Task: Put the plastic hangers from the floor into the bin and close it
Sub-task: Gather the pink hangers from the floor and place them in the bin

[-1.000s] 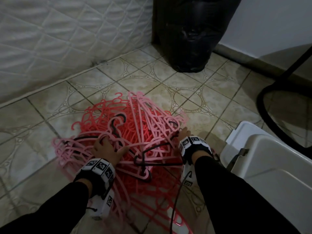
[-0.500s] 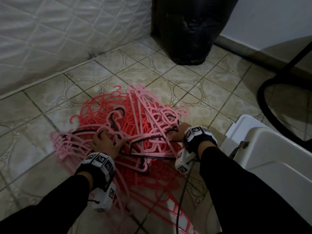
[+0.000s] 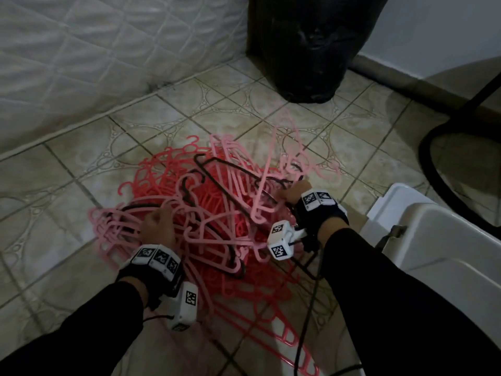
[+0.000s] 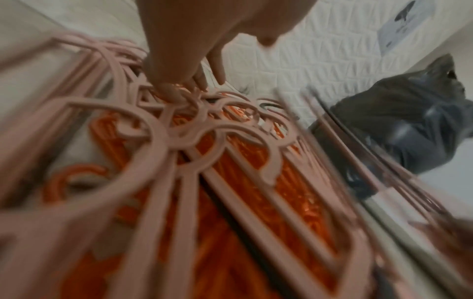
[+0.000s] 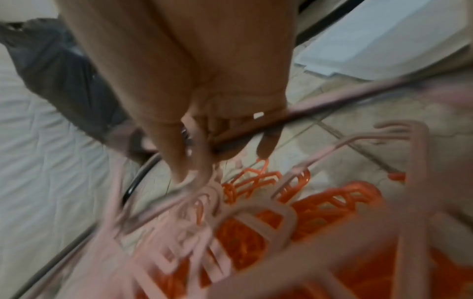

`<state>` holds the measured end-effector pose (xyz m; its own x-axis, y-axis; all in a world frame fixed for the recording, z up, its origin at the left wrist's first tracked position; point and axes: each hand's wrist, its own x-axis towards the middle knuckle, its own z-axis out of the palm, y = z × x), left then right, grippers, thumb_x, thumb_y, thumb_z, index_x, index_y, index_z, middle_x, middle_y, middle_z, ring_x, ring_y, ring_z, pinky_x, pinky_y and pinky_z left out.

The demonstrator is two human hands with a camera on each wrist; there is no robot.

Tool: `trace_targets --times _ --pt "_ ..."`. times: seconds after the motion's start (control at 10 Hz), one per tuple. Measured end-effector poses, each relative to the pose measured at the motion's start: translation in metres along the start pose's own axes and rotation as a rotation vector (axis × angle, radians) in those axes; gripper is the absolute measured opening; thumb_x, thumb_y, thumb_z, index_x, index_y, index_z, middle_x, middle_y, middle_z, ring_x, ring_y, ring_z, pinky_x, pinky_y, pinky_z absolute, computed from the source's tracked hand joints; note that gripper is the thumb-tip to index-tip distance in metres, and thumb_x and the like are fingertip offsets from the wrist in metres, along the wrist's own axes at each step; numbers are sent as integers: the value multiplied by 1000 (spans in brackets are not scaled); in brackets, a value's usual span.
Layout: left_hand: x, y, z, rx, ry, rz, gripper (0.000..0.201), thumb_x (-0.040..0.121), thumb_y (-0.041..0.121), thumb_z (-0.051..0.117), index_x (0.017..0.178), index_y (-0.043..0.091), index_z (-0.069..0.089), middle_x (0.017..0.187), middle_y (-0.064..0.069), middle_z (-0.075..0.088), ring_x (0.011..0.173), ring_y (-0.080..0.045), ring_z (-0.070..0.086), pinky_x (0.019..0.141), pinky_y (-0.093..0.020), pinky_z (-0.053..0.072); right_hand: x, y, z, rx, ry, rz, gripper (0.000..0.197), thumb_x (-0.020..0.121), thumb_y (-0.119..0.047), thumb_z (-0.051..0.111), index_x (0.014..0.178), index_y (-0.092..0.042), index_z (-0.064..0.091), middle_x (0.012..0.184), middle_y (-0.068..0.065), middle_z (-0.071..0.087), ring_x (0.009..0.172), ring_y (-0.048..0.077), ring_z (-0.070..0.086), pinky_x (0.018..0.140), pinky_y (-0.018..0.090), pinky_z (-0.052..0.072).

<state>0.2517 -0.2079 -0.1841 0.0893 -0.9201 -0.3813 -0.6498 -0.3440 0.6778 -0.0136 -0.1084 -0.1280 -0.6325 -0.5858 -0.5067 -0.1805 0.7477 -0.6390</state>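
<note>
Patterned floor tiles [image 3: 67,183] carry the tangled heap of pink and red plastic hangers [image 3: 206,213]. At its left edge the left hand [image 3: 158,226] curls its fingers into the pale pink ones; at its right edge the right hand [image 3: 294,192] clutches pink and black bars. Further right, nearest that hand, stands the white bin [image 3: 444,256].

A full black bag [image 3: 306,47] stands on the tiled floor [image 3: 151,123] in the corner, its base touching the tiles. A white quilted mattress [image 3: 89,47] lies along the left. At right, a black curved frame [image 3: 433,169], perhaps a chair base, rests near the wall [image 3: 433,31].
</note>
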Motion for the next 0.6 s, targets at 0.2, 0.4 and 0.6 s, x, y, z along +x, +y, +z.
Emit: trace_targets --times 0.2,0.4,0.6 --pt "-7 -4 1 252 -15 41 52 82 32 72 129 22 51 149 -23 20 132 -45 29 104 -49 31 -10 6 36 -86 -29 46 52 89 -28 63 132 -3 48 134 15 51 122 29 50 75 25 36" --pt "19 -18 6 441 -172 -162 138 50 99 36 147 1 31 153 -26 23 141 -43 20 116 -51 18 -1 16 61 -230 91 41 54 86 -25 65 133 -6 47 137 17 47 123 34 47 98 39 41" --pt "-10 4 0 389 -119 -116 108 85 59 56 148 -7 -3 156 -28 3 144 -39 8 114 -47 15 -6 18 52 -145 82 68 72 78 -18 75 137 -2 38 137 21 44 123 37 46 99 41 42"
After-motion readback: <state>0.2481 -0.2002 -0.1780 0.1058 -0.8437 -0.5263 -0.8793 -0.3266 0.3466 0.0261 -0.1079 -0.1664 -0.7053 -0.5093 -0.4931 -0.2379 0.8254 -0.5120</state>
